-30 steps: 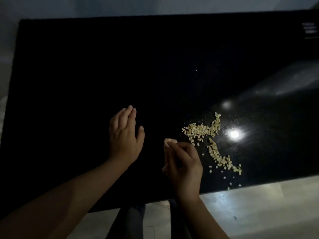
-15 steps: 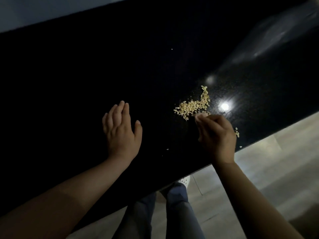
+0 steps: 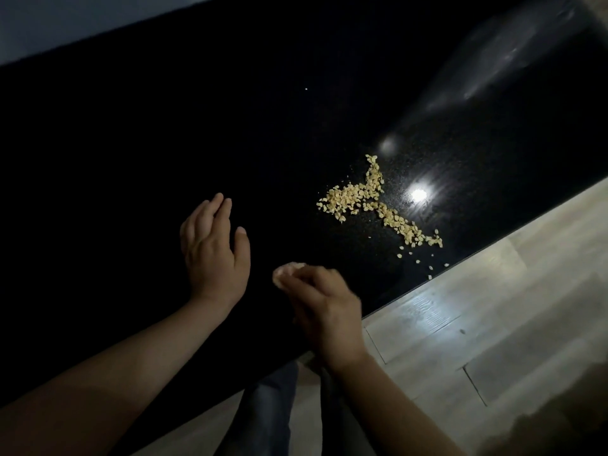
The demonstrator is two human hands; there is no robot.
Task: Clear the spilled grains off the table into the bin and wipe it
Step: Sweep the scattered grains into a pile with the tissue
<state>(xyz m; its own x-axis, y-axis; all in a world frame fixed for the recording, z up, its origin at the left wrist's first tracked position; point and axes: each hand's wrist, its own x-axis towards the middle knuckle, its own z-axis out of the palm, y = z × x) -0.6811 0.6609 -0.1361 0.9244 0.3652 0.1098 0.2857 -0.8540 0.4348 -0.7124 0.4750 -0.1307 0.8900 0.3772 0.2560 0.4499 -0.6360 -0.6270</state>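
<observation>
- My left hand (image 3: 214, 255) lies open, fingers together, low over the dark table (image 3: 131, 192) left of centre; I judge it waits there as a stop or scoop for the sweep, though I cannot tell whether it touches the surface.
- My right hand (image 3: 324, 304) sits just below and right of it, near the table's front edge, fingers curled in. A pale bit shows at the fingertips; it could be gathered grains or a cloth, and I cannot tell which.
- The grains (image 3: 371, 202) lie to the right of centre, well apart from both hands: one connected spill with three arms, one pointing up, one left, one trailing down-right toward the edge.
- A handful of loose grains, roughly six, sit scattered beyond the trail's lower end, close to the edge, likely to fall to the floor (image 3: 477, 324) if swept carelessly.
- One lone speck lies far off, upper centre.
- Two hands, one table; no bin in sight, so the clearing looks barely under way.
</observation>
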